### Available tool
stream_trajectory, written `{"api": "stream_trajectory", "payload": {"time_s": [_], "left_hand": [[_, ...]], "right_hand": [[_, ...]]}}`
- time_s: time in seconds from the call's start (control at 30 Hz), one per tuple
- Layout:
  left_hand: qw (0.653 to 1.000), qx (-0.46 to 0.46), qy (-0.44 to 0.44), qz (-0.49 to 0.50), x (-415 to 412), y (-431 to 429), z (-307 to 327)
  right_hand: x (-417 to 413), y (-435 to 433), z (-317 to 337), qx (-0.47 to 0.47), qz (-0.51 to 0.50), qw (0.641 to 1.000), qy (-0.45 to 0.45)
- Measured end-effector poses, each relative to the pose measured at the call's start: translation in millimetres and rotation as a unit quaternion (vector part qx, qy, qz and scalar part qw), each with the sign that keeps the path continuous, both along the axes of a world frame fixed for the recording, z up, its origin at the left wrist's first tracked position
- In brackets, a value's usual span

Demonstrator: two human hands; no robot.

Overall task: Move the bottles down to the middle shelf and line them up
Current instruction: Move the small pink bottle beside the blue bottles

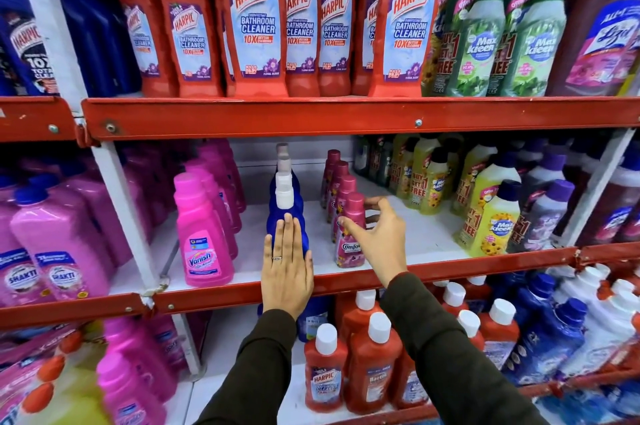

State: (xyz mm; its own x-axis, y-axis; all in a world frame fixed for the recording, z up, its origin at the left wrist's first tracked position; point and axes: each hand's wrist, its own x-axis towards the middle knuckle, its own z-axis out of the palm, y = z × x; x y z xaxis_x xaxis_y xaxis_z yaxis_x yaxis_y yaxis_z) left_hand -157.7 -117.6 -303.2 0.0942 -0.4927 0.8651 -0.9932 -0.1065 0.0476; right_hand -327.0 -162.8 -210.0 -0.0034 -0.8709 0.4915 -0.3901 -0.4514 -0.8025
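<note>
The blue bottles (pixel 286 216) stand in a file near the middle shelf's (pixel 346 280) front edge; rigid, slick plastic, likely heavy with liquid, best gripped round the waist. The left hand (pixel 286 277) presses flat, fingers straight, on the front one. The right hand (pixel 375 237), fingers wide, reaches around the front pink bottle (pixel 350 234) alongside.

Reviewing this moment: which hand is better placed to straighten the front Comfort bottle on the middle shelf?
Right. The right hand is open around the front Comfort bottle, thumb at its neck. The left hand lies flat against the front blue bottle.
</note>
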Motion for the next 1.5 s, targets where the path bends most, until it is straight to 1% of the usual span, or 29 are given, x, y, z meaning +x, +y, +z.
{"api": "stream_trajectory", "payload": {"time_s": [0.17, 0.47, 0.63, 0.7, 0.77, 0.8, 0.83, 0.87, 0.9, 0.97, 1.03, 1.1, 1.17, 1.2, 1.23, 1.3, 1.5], "left_hand": [[1.000, 0.005, 0.000, -0.004, 1.4, -1.2, -1.4], [0.999, 0.029, -0.015, 0.011, 0.0, 1.2, 0.1], [0.997, 0.061, -0.037, 0.039, -3.4, 9.1, 6.6], [0.997, 0.071, -0.026, 0.033, -7.4, 15.8, 8.6], [0.996, 0.084, -0.005, 0.002, -13.9, 23.8, 9.0], [0.995, 0.093, 0.004, -0.034, -19.1, 27.0, 9.0], [0.989, 0.112, 0.025, -0.090, -25.9, 29.2, 9.4], [0.975, 0.139, 0.067, -0.161, -34.4, 30.4, 10.8], [0.951, 0.168, 0.125, -0.225, -43.6, 30.9, 12.1], [0.893, 0.208, 0.260, -0.301, -62.4, 30.2, 17.4], [0.828, 0.232, 0.395, -0.324, -79.0, 27.3, 26.9], [0.762, 0.237, 0.504, -0.331, -87.7, 20.6, 36.6], [0.703, 0.240, 0.580, -0.334, -89.4, 11.7, 45.9], [0.682, 0.246, 0.603, -0.333, -88.7, 7.0, 48.6], [0.667, 0.254, 0.618, -0.331, -87.9, 2.9, 50.0], [0.655, 0.263, 0.629, -0.326, -87.8, -1.9, 49.5], [0.658, 0.256, 0.626, -0.329, -90.6, -2.4, 48.9]], "right_hand": [[-0.4, -3.5, -4.2, -0.013, -0.020, 1.000, 0.011], [0.5, -5.9, -5.4, -0.015, -0.013, 1.000, 0.016], [-1.2, -4.3, -4.9, -0.004, 0.016, 1.000, 0.011], [-4.3, -1.9, -7.2, 0.010, 0.040, 0.999, 0.009], [-10.3, 3.2, -13.7, 0.029, 0.058, 0.997, -0.034], [-13.7, 6.0, -17.1, 0.045, 0.064, 0.994, -0.071], [-17.0, 8.8, -20.6, 0.065, 0.070, 0.989, -0.109], [-19.5, 10.7, -24.5, 0.090, 0.077, 0.983, -0.143], [-20.5, 11.9, -27.9, 0.118, 0.085, 0.975, -0.168], [-21.6, 13.7, -35.0, 0.164, 0.110, 0.964, -0.180], [-21.3, 16.3, -41.4, 0.186, 0.146, 0.961, -0.144], [-19.1, 17.0, -43.0, 0.201, 0.183, 0.954, -0.122], [-17.0, 15.0, -40.2, 0.214, 0.214, 0.944, -0.130], [-16.9, 13.8, -39.1, 0.220, 0.221, 0.941, -0.130], [-17.1, 12.9, -38.3, 0.223, 0.226, 0.939, -0.132], [-18.8, 11.2, -37.6, 0.228, 0.234, 0.935, -0.134], [-20.4, 9.4, -37.5, 0.241, 0.230, 0.937, -0.105]]}}
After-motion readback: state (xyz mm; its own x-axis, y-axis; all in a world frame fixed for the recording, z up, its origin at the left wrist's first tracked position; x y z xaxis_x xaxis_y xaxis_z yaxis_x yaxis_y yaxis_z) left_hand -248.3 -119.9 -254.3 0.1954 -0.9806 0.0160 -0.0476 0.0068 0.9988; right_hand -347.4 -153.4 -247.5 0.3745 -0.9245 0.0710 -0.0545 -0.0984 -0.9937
